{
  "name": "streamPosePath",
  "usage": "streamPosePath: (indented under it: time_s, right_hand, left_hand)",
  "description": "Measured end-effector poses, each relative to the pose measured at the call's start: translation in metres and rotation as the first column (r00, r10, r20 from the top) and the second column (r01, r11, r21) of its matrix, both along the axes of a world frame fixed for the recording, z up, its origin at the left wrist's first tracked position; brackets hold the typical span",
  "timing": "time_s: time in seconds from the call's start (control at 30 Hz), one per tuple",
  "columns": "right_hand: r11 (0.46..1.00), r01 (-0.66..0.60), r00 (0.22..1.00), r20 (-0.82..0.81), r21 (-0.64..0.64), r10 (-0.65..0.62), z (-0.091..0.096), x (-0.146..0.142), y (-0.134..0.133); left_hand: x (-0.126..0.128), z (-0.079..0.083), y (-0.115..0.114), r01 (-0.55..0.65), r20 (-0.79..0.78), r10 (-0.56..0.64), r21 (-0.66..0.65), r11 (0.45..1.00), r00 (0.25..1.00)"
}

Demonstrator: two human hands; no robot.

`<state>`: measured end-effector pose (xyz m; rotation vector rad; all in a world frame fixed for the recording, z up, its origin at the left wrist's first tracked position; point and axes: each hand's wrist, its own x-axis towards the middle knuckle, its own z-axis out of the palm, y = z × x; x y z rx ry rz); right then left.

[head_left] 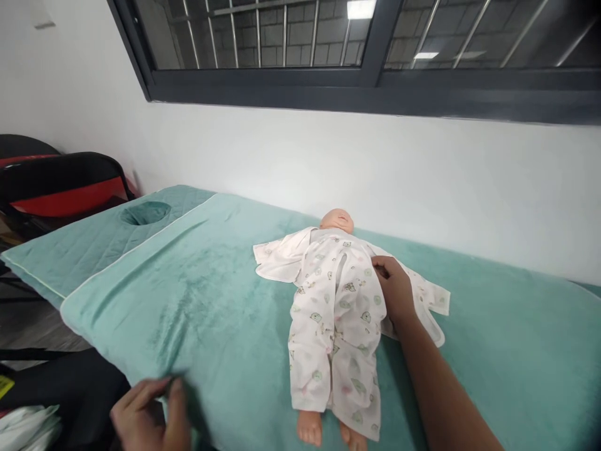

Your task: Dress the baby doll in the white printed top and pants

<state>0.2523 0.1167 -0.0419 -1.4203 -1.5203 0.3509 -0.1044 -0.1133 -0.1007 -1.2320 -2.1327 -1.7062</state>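
A baby doll (337,220) lies on its back, its head toward the wall and its bare feet (310,427) toward me. Patterned baby trousers (313,326) cover its legs and reach high up the body. A white baby shirt (282,255) is spread out under and beside them, sleeves out to both sides. My right hand (394,285) is at the side of the trousers, its curled fingers closed on the cloth near the waist. At the near edge of the bed, my left hand (153,413) is slightly blurred, thumb and forefinger pinched together; what is between them is unclear.
A green plush cover (225,300) lies over the bed, with a face hole (145,213) at its left end. Black and red chairs (66,188) stand at the left. White packaging (30,429) sits at lower left. Behind rises a white wall (263,156) below a barred window.
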Motion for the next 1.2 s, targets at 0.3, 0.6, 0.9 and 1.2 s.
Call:
streamPosePath:
  time_s: [0.3,0.6,0.9,1.2]
  right_hand:
    - [0.984,-0.178,0.963,0.212,0.023,0.169,0.003,0.010,0.035]
    - [0.822,-0.492,0.864,-0.048,-0.286,0.501,0.036,0.006,0.055]
    - [0.974,-0.025,0.974,0.214,-0.223,0.074,0.021,-0.009,0.082]
    - [0.996,-0.041,0.994,0.097,-0.082,0.049,0.004,-0.005,0.078]
  left_hand:
    - [0.101,0.079,0.251,0.739,-0.073,-0.751,-0.139,0.659,0.656]
    - [0.097,0.072,0.295,0.819,0.047,-0.862,-0.342,0.461,0.505]
    - [0.107,0.078,0.317,0.680,-0.084,-0.816,-0.509,0.528,0.572]
    - [0.113,0.069,0.295,0.562,-0.269,-0.675,-0.390,0.729,0.687]
